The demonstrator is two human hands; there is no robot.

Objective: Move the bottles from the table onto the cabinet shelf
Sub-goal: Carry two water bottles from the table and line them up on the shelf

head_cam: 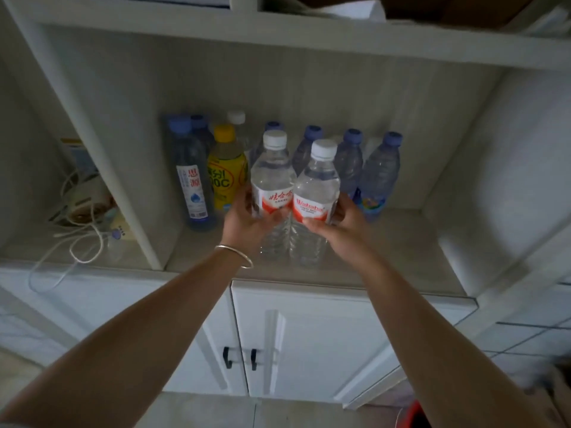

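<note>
Two clear water bottles with white caps and red-and-white labels stand side by side at the front of the cabinet shelf. My left hand grips the left bottle at its label. My right hand grips the right bottle the same way. Both bottles are upright, and their bases appear to rest on the shelf. Behind them stand several blue-capped bottles, a yellow drink bottle and a tall blue bottle.
A white divider panel bounds the compartment on the left; beyond it lie tangled white cables and small items. White cabinet doors with black handles sit below the shelf. An upper shelf board runs overhead.
</note>
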